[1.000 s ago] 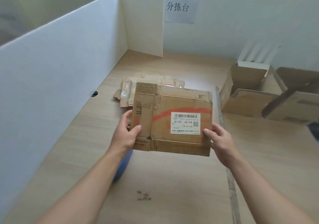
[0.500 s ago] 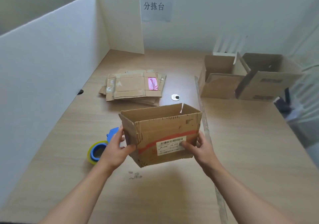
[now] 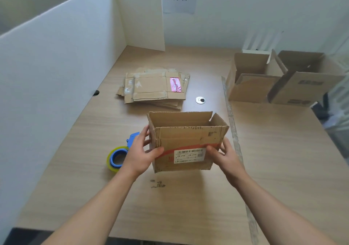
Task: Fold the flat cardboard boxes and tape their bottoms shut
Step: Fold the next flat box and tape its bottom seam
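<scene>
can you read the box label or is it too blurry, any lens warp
Head view: the label on the cardboard box shows J4 J10, fine print too soft to read; head view's wide angle bows the grey seam strip; lighting even, no glare.

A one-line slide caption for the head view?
Left hand and right hand hold an opened brown cardboard box near a blue tape dispenser.

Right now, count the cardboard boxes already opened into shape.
3. The labelled box is held between the left hand and right hand at centre; a second box and third box stand side by side at the table's far right. Others may hide off-frame.
</scene>
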`<state>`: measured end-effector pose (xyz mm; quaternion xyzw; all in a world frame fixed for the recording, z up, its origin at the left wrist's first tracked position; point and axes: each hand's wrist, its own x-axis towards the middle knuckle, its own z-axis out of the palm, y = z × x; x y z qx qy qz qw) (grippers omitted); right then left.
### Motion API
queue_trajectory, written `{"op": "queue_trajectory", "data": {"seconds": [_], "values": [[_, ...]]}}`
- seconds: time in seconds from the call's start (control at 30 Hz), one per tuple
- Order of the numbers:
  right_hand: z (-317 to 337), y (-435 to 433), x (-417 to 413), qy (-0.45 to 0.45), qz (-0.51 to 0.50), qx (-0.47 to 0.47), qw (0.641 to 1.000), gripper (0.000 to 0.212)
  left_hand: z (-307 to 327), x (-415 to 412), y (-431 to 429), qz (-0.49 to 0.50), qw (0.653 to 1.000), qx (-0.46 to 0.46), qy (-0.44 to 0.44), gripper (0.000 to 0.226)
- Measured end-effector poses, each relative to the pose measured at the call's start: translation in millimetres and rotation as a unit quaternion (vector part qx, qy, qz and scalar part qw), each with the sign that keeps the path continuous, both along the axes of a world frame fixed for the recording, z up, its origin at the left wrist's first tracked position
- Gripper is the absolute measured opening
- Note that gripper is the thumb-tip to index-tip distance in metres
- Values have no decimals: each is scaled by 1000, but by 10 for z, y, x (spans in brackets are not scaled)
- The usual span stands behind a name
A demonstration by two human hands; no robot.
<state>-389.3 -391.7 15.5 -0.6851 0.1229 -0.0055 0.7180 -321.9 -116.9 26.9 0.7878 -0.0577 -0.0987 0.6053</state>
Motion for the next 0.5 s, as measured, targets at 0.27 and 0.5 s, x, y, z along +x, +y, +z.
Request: {"op": "queue_trajectory", "data": {"seconds": [0.27, 0.5], "values": [[-97, 47, 91, -35, -9, -39, 999, 34, -53, 9, 71, 38, 998, 8, -39, 79], [-89, 61, 153, -37, 11, -99, 994, 65, -33, 117, 67, 0, 996, 75, -57, 65]]}}
